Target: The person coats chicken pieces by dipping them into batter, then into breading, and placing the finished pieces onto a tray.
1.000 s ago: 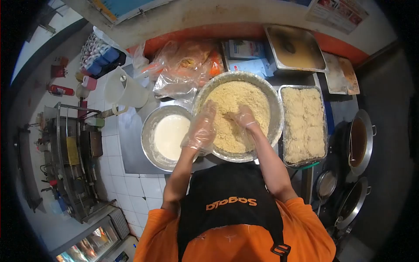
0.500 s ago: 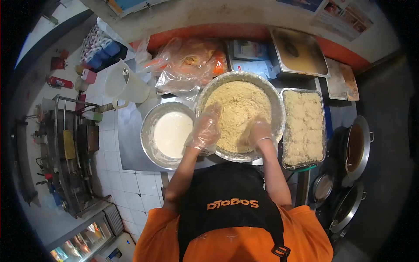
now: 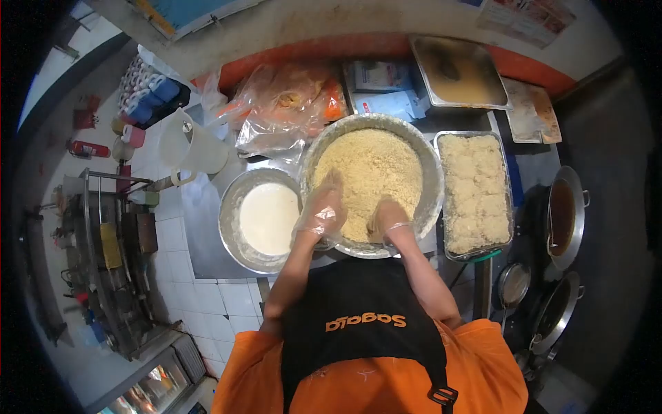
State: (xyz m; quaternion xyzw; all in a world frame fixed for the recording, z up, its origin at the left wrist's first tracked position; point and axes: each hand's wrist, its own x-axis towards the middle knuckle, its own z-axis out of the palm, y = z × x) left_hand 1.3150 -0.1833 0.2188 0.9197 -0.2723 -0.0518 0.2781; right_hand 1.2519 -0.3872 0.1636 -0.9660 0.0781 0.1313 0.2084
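Observation:
A large metal bowl (image 3: 432, 186) holds pale yellow crumbs (image 3: 376, 155), and both of my hands are inside it. My left hand (image 3: 324, 210), in a clear plastic glove, dips into the crumbs along the left side. On the near right side, my right hand (image 3: 389, 215), gloved the same way, has its fingers sunk in the crumbs. Crumbs and the backs of the hands hide most of the fingers, so anything held does not show. Left of this bowl stands a smaller metal bowl (image 3: 231, 238) of white batter (image 3: 267, 217).
A metal tray (image 3: 448, 257) of crumb-coated pieces (image 3: 476, 190) lies right of the large bowl. Behind are plastic bags (image 3: 279, 103) and a steel pan (image 3: 496, 107) of brownish liquid. A clear jug (image 3: 203, 148) stands left; two woks (image 3: 579, 217) sit far right.
My right hand has moved slightly left and nearer the bowl's near edge. My left hand stays at the left side. The camera view has shifted a little.

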